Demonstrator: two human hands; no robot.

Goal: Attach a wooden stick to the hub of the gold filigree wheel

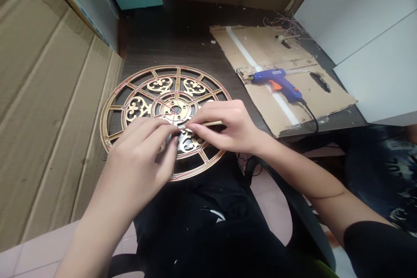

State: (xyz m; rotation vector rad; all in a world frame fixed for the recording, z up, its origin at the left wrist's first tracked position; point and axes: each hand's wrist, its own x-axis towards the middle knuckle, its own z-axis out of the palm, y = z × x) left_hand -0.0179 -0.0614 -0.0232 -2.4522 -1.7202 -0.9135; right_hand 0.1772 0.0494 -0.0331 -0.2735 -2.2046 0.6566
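A round, gold-coloured openwork frame (178, 81) with spokes and scroll ornaments lies on the dark table, its near edge reaching over my lap. Thin red wires (171, 115) run along its rings and across the hub. My right hand (228, 124) pinches a thin pale stick (213, 123), its tip pointing at a spot just below the hub. Close to that tip, the thumb and forefinger of my left hand (146, 147) are pressed together over the frame. What they hold, perhaps a bit of wire, is too small to make out.
A blue glue gun (273, 79) with an orange trigger lies on a cardboard sheet (260, 43) to the right, its cord trailing off the near edge. Tangled thin wires (289, 28) lie behind it. Cardboard (48, 95) walls the left side; white panels (365, 21) stand right.
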